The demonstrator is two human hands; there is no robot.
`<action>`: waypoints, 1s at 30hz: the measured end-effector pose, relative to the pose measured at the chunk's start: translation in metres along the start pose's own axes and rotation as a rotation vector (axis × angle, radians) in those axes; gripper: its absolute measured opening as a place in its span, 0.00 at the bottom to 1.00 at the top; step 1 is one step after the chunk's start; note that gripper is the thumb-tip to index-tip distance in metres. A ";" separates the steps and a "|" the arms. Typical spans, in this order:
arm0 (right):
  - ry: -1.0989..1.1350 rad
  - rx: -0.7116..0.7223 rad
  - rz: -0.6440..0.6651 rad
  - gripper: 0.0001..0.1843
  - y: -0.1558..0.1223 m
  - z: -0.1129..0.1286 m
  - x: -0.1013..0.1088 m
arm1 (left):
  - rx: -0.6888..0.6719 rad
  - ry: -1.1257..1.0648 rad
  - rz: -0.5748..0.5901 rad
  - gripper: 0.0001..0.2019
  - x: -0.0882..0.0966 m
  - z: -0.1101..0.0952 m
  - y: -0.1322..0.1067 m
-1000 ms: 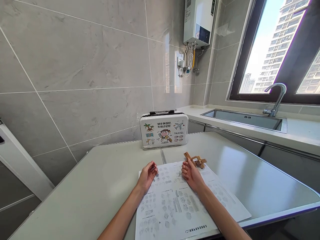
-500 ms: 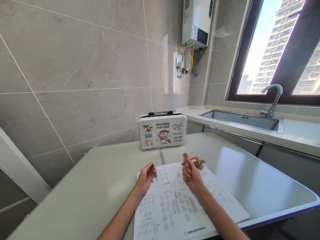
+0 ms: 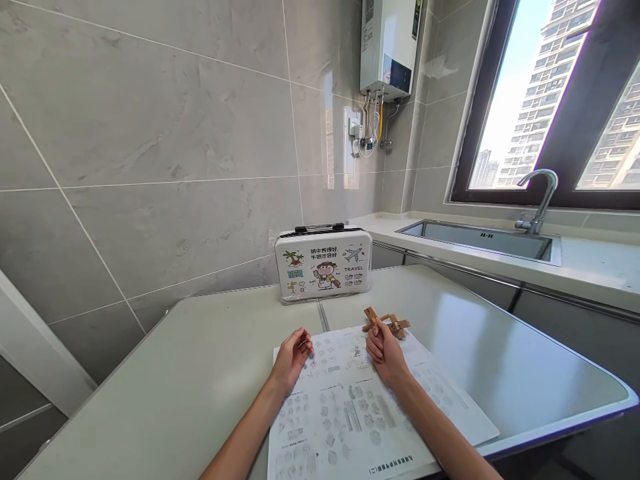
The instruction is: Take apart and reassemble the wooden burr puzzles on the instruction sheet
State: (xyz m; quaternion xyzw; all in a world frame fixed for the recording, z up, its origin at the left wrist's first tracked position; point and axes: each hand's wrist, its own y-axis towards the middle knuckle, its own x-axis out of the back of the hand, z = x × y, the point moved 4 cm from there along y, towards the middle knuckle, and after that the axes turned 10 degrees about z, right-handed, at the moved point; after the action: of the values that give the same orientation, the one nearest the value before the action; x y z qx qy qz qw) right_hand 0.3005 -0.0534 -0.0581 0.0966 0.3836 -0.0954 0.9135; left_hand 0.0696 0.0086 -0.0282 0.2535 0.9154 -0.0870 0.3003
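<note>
My left hand (image 3: 294, 359) rests at the left edge of a printed sheet (image 3: 360, 427), its fingers loosely curled and nothing visible in them. On the sheet's far right part, my right hand (image 3: 384, 349) is closed, thumb and index finger pinched at a small brown wooden puzzle piece (image 3: 370, 312). More notched wooden pieces (image 3: 399, 327) lie just beyond and right of those fingertips, at the sheet's far edge. My fingers partly hide where the pieces meet. Small drawings and print cover the sheet.
A white case (image 3: 324, 265) with cartoon pictures and a black handle stands upright at the back of the pale folding table (image 3: 200, 373). Behind to the right are a counter with a sink (image 3: 480, 241) and a tap (image 3: 543, 200). A water heater (image 3: 390, 50) hangs above.
The view has shifted slightly. Both hands and the wooden pieces keep nearly the same places on the sheet.
</note>
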 end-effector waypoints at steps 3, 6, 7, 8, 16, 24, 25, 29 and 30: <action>-0.138 0.062 -0.008 0.25 0.004 0.018 0.002 | -0.002 0.006 -0.002 0.10 0.000 0.000 0.000; -0.369 0.205 -0.067 0.27 0.004 0.049 0.011 | -0.006 0.017 -0.001 0.10 0.000 -0.001 0.001; -0.467 0.239 -0.105 0.28 0.003 0.059 0.016 | -0.006 0.024 0.001 0.11 0.000 -0.001 0.000; -0.570 0.261 -0.142 0.29 0.002 0.068 0.021 | -0.005 0.032 0.002 0.11 0.000 -0.001 0.000; -1.248 0.391 -0.505 0.26 -0.008 0.099 0.073 | -0.001 0.067 0.002 0.12 -0.002 -0.003 -0.002; -1.437 0.268 -0.445 0.21 -0.008 0.083 0.072 | -0.001 0.100 0.031 0.13 -0.004 -0.005 0.000; -1.452 0.246 -0.432 0.22 -0.007 0.080 0.072 | 0.001 0.100 0.029 0.13 -0.004 -0.005 0.000; -1.500 0.168 -0.419 0.27 -0.003 0.074 0.079 | -0.002 0.099 0.022 0.13 -0.004 -0.005 0.000; -1.503 0.154 -0.415 0.27 -0.001 0.073 0.081 | -0.003 0.101 0.021 0.13 -0.004 -0.005 0.000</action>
State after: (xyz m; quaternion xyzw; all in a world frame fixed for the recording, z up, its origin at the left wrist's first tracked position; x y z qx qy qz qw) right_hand 0.4057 -0.0810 -0.0666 -0.0046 -0.3351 -0.3305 0.8823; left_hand 0.0699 0.0089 -0.0219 0.2668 0.9269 -0.0697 0.2547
